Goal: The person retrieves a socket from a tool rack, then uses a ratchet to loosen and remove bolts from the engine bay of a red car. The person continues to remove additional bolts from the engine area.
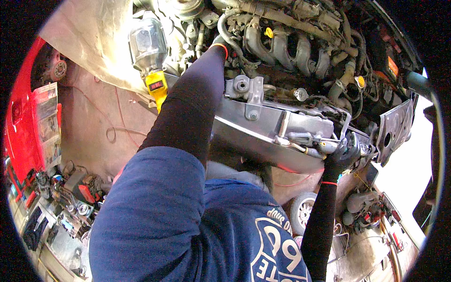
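Observation:
My left arm reaches across the front of the open engine bay. My left hand (220, 40) goes in among the hoses beside the ribbed intake manifold (282, 49); its fingers are hidden. My right hand (345, 152), in a dark glove with an orange cuff, is at the right end of the metal front crossmember (249, 136). Its fingers curl at that edge, next to several metal hand tools (303, 139) lying on top. What they close on, if anything, I cannot make out.
A yellow-based device with a clear body (148, 42) stands left of my forearm. A pale cover (89, 37) drapes over the fender. On the floor are a wheel (303, 211) and a red hose (120, 103). A red car body (21, 117) is at far left, with loose parts below.

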### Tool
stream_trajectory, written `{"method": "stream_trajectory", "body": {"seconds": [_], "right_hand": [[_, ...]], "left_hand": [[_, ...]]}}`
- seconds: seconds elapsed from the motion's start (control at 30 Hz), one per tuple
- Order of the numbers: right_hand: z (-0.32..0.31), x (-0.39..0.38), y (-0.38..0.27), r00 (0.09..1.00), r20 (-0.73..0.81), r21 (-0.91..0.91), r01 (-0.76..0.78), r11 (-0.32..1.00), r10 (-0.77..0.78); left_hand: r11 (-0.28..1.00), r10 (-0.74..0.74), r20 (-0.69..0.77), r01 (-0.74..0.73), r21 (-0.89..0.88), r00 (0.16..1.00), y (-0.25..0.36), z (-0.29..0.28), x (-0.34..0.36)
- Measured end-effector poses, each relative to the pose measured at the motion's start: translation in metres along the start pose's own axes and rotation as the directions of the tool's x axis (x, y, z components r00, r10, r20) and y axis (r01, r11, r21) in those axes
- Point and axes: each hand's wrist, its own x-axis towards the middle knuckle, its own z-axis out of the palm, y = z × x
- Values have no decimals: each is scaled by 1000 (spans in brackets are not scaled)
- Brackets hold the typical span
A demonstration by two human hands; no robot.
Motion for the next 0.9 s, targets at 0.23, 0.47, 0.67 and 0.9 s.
{"method": "stream_trajectory", "body": {"seconds": [0.23, 0.47, 0.67, 0.9], "right_hand": [[-3, 1, -3, 1000, -4, -14, 7, 1000, -7], [-1, 1, -5, 999, -13, 15, -30, 999, 30], [-2, 2, -2, 1000, -18, -61, 22, 998, -24], [0, 0, 0, 999, -3, 7, -33, 999, 33]], "left_hand": [[998, 34, 37, -36, 55, 999, -6, 1, 0], [991, 77, 72, -84, 108, 994, -15, -8, 2], [979, 116, 104, -131, 157, 988, -17, -20, -1], [961, 159, 131, -184, 208, 978, -1, -19, -1]]}}
